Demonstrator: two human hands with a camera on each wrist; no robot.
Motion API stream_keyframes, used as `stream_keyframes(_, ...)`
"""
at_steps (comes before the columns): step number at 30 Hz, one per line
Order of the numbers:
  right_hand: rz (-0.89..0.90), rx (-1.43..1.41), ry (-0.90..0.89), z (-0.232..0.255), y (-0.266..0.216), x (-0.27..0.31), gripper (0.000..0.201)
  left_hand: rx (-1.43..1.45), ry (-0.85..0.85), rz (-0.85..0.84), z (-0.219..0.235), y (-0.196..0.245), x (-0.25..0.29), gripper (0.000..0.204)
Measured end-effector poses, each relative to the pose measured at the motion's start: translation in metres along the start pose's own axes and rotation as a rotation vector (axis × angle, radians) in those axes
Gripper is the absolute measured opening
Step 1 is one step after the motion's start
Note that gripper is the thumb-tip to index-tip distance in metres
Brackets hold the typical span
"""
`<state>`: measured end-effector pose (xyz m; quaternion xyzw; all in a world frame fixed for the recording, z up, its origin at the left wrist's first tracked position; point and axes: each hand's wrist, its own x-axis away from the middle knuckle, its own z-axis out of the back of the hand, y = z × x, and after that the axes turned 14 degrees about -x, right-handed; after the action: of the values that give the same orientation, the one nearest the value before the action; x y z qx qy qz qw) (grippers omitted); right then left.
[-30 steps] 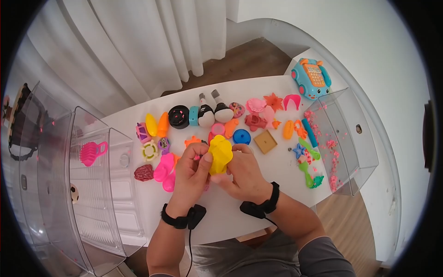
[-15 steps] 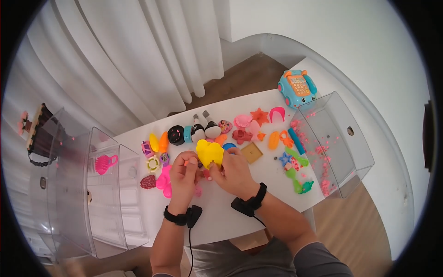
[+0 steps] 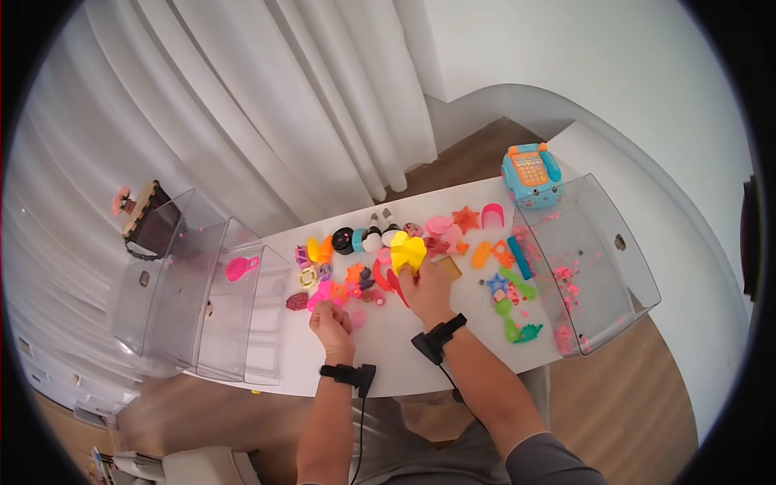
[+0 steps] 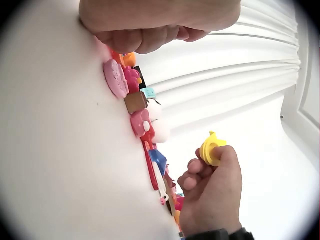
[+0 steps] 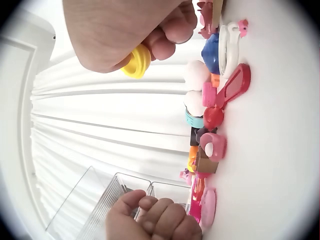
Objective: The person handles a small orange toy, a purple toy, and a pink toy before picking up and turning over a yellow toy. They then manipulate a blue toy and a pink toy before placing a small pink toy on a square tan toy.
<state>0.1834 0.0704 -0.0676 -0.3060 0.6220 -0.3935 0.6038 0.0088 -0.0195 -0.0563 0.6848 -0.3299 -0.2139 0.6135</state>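
My right hand [image 3: 430, 293] pinches a yellow scalloped toy [image 3: 406, 249] between thumb and fingers, held up over the middle of the table. In the left wrist view this yellow toy [image 4: 212, 152] shows a round, ridged rim. My left hand [image 3: 332, 325] is off to the left, its fingers curled in, with nothing showing in them. Just beyond it lie bright pink toys [image 3: 322, 293]. A red long-handled toy [image 5: 237, 85] lies on the table below my right hand, near a blue piece [image 5: 211, 54].
Many small toys spread across the white table [image 3: 388, 368]. Clear bins stand at the left, one with a pink scoop [image 3: 241, 268]. Another clear bin [image 3: 638, 267] with pink bits stands at the right, a toy telephone [image 3: 531, 174] behind it.
Both hands were at the yellow toy; my left hand has come away to the left, while the right hand keeps the toy and lifts it forward. The head view has shifted too.
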Motion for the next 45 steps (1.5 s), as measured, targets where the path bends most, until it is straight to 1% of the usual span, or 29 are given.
stream_keyframes(3,0.024,0.028,0.038,0.000,0.002,0.002,0.025,-0.031,0.035,-0.023,-0.001,-0.007,0.002,0.033)
stream_keyframes(5,-0.064,0.064,0.065,0.000,0.004,0.002,0.027,-0.059,0.038,-0.033,-0.002,-0.010,0.001,0.034)
stream_keyframes(8,-0.123,0.080,0.039,0.003,0.005,0.003,0.029,-0.071,0.040,-0.003,-0.006,-0.010,-0.004,0.032)
stream_keyframes(9,-0.123,0.080,0.043,0.004,0.005,0.004,0.029,-0.098,0.059,0.015,-0.009,-0.009,-0.004,0.031)
stream_keyframes(11,-0.104,0.163,-0.004,0.005,0.005,0.009,0.029,-0.122,0.075,0.035,-0.010,-0.010,-0.006,0.029)
stream_keyframes(13,-0.098,0.158,0.018,0.005,0.006,0.011,0.029,-0.194,0.031,-0.014,-0.010,-0.016,-0.011,0.033)
stream_keyframes(15,-0.087,0.157,0.043,0.005,0.005,0.013,0.029,-0.182,0.009,-0.014,-0.008,-0.019,-0.015,0.032)
stream_keyframes(17,-0.084,0.213,-0.015,0.006,0.003,0.014,0.029,-0.166,-0.019,-0.013,-0.007,-0.021,-0.018,0.031)
stream_keyframes(19,-0.056,0.230,-0.007,0.004,0.005,0.015,0.029,-0.198,-0.002,-0.030,-0.009,-0.024,-0.018,0.029)
stream_keyframes(20,-0.035,0.235,-0.005,0.005,0.006,0.015,0.029,-0.182,-0.017,-0.024,-0.008,-0.031,-0.022,0.029)
stream_keyframes(22,-0.024,0.248,0.016,0.004,0.001,0.014,0.029,-0.256,-0.016,-0.182,-0.004,-0.049,-0.033,0.030)
stream_keyframes(25,-0.019,0.294,0.026,0.003,0.000,0.014,0.029,-0.282,-0.056,-0.167,-0.004,-0.044,-0.027,0.035)
stream_keyframes(29,0.008,0.351,0.023,0.002,0.001,0.015,0.030,-0.225,-0.073,-0.161,-0.006,-0.041,-0.023,0.034)
stream_keyframes(32,-0.018,0.342,0.007,0.002,0.000,0.014,0.031,-0.231,-0.064,-0.205,-0.008,-0.037,-0.022,0.033)
stream_keyframes(34,-0.012,0.345,0.008,0.001,0.001,0.013,0.031,-0.266,-0.054,-0.267,-0.010,-0.032,-0.016,0.032)
stream_keyframes(38,-0.027,0.342,-0.009,0.003,0.002,0.015,0.033,-0.259,-0.036,-0.280,-0.014,-0.035,-0.017,0.031)
stream_keyframes(43,-0.046,0.346,-0.003,0.001,0.002,0.016,0.031,-0.284,-0.071,-0.232,-0.008,-0.037,-0.021,0.030)
stream_keyframes(45,-0.035,0.346,0.002,0.003,0.001,0.015,0.031,-0.319,-0.071,-0.253,-0.005,-0.043,-0.025,0.029)
